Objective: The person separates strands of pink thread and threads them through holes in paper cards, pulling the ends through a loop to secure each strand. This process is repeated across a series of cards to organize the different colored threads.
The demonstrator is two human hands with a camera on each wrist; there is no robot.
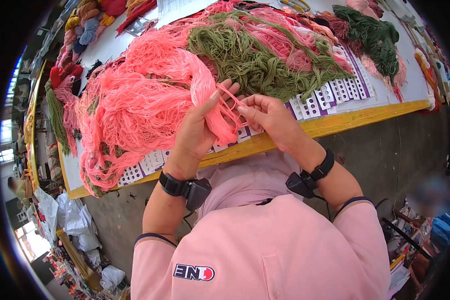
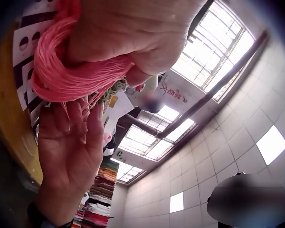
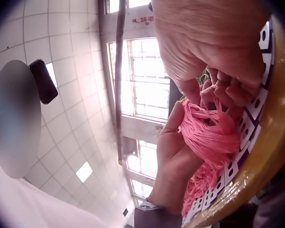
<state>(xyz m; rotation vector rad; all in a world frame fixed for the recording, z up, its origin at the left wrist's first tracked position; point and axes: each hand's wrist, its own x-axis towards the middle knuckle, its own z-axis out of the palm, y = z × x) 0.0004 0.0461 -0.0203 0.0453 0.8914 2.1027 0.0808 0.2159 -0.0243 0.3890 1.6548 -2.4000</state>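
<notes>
By the yellow edge [image 1: 355, 121], right fingers [image 1: 260, 102] pinch silky pink yarn [image 1: 150, 107].

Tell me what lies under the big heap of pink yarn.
White cards with dark spots show from under the pink yarn along its front edge; olive-green strands peek out at its near left end. Whatever lies beneath its middle is covered and cannot be seen.

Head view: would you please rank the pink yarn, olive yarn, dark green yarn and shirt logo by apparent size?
1. Pink yarn
2. Olive yarn
3. Dark green yarn
4. Shirt logo
</notes>
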